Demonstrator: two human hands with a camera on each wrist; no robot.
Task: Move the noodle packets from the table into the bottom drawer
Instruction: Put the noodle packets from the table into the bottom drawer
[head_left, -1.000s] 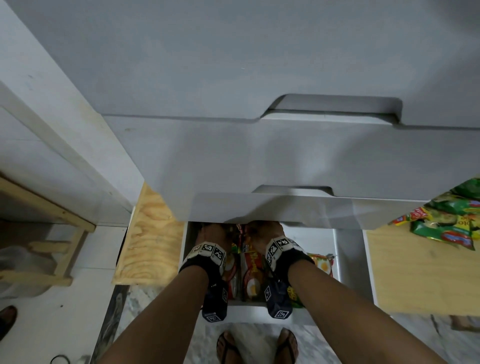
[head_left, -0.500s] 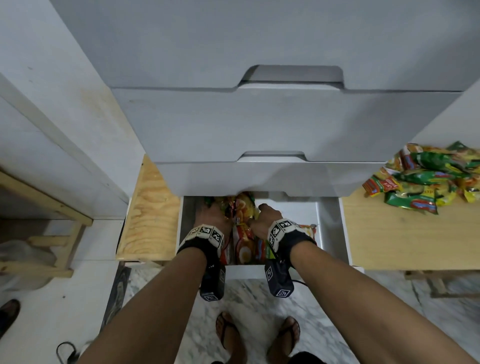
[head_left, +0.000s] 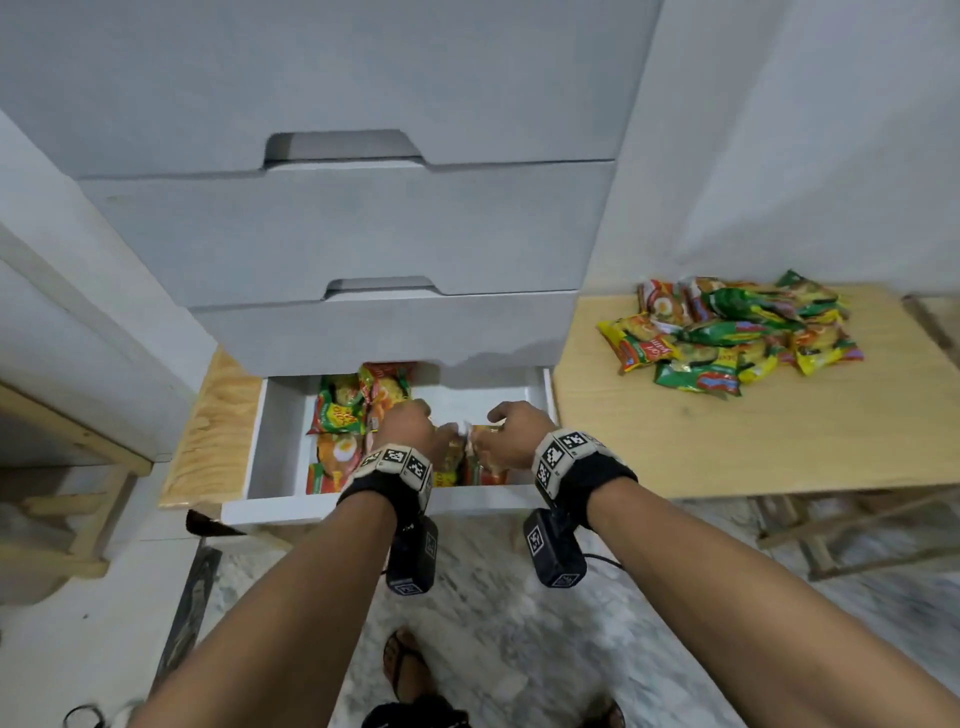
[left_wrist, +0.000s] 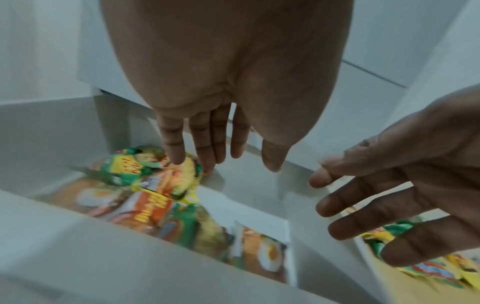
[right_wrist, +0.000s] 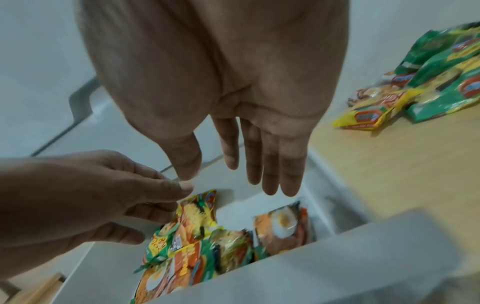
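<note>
Since a second before, both my hands had drawn back out from deep under the cabinet. Open bottom drawer (head_left: 275, 415) held noodle packets (head_left: 340, 410) just below my fingers; at 2 o'clock, table (head_left: 727, 441) bore the pile (head_left: 737, 332). Left hand (head_left: 408, 428) and right hand (head_left: 511, 434) hovered, fingers straight and slack, gripping nothing.

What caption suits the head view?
Both empty hands, left hand and right hand, above packets in the bottom drawer.

bottom drawer (head_left: 275, 415) rear hidden under cabinet; noodle packets (left_wrist: 166, 207) blurred, print unreadable
</note>
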